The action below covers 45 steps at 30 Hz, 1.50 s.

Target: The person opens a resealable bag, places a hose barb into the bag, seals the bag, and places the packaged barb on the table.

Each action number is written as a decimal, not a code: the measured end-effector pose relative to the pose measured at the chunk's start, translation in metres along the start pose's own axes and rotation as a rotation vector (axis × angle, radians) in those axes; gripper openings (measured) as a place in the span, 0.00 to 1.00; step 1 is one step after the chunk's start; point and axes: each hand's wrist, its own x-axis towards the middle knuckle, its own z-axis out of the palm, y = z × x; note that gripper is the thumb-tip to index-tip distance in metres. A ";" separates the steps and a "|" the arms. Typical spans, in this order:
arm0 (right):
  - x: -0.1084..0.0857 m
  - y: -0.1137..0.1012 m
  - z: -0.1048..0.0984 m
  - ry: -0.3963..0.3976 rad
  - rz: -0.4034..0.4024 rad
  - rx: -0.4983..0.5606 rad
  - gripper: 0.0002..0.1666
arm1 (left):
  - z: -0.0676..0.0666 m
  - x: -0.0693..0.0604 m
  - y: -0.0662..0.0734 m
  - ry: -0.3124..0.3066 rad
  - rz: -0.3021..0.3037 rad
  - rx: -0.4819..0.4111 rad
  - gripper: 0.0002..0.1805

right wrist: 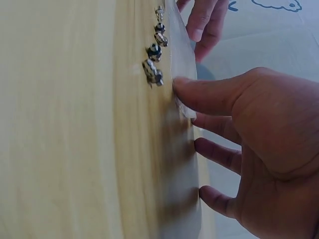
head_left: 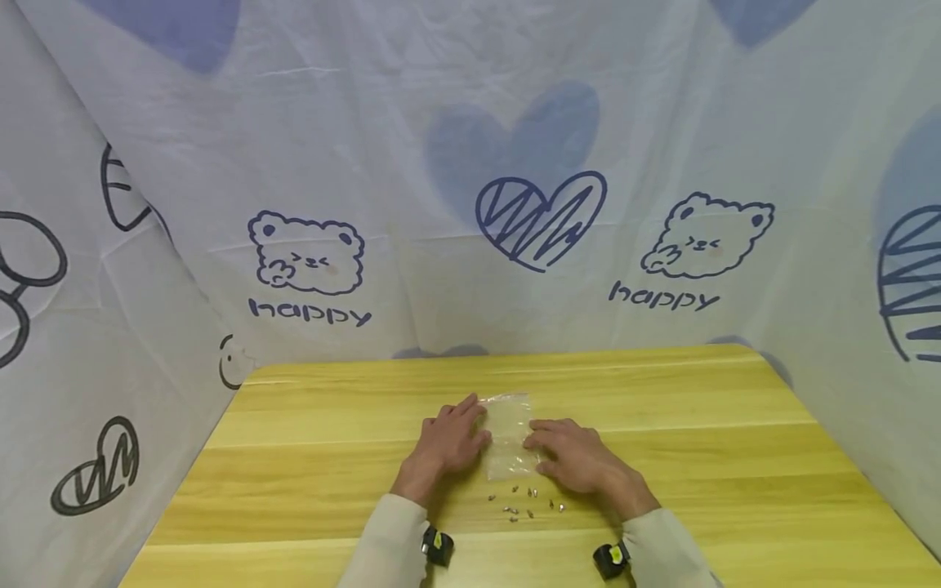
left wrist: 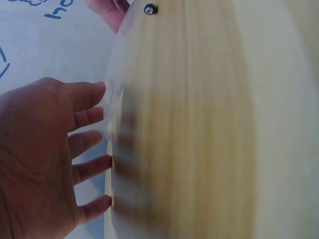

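A clear plastic bag (head_left: pixel 509 437) lies flat on the wooden table between both hands. My left hand (head_left: pixel 450 437) rests at the bag's left edge; in the left wrist view its fingers (left wrist: pixel 89 172) are spread, with the tips at the tabletop. At the bag's right edge is my right hand (head_left: pixel 577 453). The right wrist view shows its thumb (right wrist: pixel 209 94) touching the bag's near corner, other fingers spread on the table. Several small shiny metal pieces (head_left: pixel 530 514) lie scattered just in front of the bag; a few metal pieces (right wrist: pixel 153 72) appear closer in the right wrist view.
The yellow wood-grain table (head_left: pixel 309 465) extends to both sides of the hands. White cloth (head_left: pixel 412 269) printed with hearts and bears hangs behind it and along both sides. A black wrist camera (head_left: pixel 439 546) sits on the left wrist, another black camera (head_left: pixel 610 561) on the right.
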 end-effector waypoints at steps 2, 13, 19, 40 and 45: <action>0.000 0.001 0.001 -0.004 -0.015 -0.019 0.22 | 0.001 0.000 -0.001 -0.002 -0.004 0.002 0.24; 0.006 0.003 0.005 0.006 0.035 0.009 0.17 | 0.002 0.002 -0.002 0.006 -0.038 -0.010 0.21; 0.008 0.003 0.005 0.015 0.050 0.019 0.15 | 0.003 0.004 -0.001 0.018 -0.042 -0.005 0.17; 0.006 0.006 0.005 -0.016 0.055 0.011 0.18 | 0.006 0.004 -0.001 -0.003 -0.028 0.012 0.25; 0.005 0.006 0.005 -0.018 0.052 0.023 0.19 | 0.007 0.004 -0.001 -0.005 -0.031 0.008 0.25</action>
